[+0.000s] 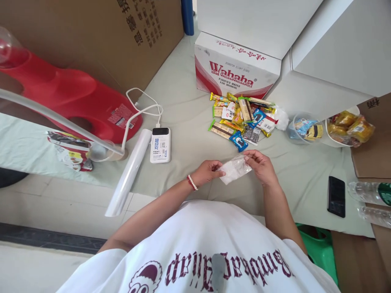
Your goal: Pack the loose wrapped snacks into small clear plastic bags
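Both my hands hold a small clear plastic bag [234,169] between them, just above a pale cloth [183,106] spread on the floor. My left hand [207,171], with a bead bracelet at the wrist, pinches the bag's left end. My right hand [262,166] pinches its right end. Just beyond the bag lies a pile of several wrapped snacks [241,119].
A white power bank [160,145] with a cable and a plastic roll [130,173] lie to the left, by a red plastic object [70,95]. A Wahaha carton [235,67] stands behind the snacks. Clear bowls of snacks [305,128], a black phone [336,196] and water bottles [371,193] sit right.
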### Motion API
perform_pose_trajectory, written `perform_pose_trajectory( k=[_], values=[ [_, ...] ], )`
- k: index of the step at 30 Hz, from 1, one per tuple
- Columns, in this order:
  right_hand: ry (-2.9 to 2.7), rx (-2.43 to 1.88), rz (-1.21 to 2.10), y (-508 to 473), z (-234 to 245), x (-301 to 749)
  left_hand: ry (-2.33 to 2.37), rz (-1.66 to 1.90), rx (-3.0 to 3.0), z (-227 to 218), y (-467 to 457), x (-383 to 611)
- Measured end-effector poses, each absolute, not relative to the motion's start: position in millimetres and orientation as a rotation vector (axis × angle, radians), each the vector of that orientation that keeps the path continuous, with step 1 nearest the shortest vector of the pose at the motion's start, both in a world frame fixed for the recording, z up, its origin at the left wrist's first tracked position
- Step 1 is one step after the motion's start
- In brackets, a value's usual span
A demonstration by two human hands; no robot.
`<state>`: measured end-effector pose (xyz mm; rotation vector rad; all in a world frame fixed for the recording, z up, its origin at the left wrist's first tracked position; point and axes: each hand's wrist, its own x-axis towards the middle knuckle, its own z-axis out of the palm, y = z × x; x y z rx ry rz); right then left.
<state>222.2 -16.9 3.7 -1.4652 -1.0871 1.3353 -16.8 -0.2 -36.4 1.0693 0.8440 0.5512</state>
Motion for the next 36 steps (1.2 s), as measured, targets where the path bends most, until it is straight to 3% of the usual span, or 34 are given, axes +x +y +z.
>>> perform_pose_trajectory(
  k=[7, 12, 18, 25, 31, 36],
  values=[
    [-1.655, -1.511, 0.895, -16.2, 13.3, 241.7, 0.957, 0.609, 1.194, -23.0, -4.0, -42.3],
    [-1.695, -1.323, 1.020, -17.0, 12.2, 221.4, 0.977, 0.761, 1.048, -18.0, 6.3, -33.8],
    [-1.605, -1.239, 1.029, -18.3, 15.0, 217.2, 0.764, 0.501, 0.993, -33.8, 7.4, -11.5],
    [-1.359, -1.198, 0.866, -28.5, -7.8, 238.6, 1.196, 0.809, 0.846, -41.4, -4.6, -36.1],
    [-1.190, -1.140, 0.902, -26.6, -17.2, 239.5, 1.452, 0.692, 1.424, -26.9, -22.6, -80.9],
    [-1.264, -1.048, 1.020, -15.8, -10.8, 230.2, 1.351, 0.809, 1.755, -1.8, -25.6, -76.0]
  ],
)
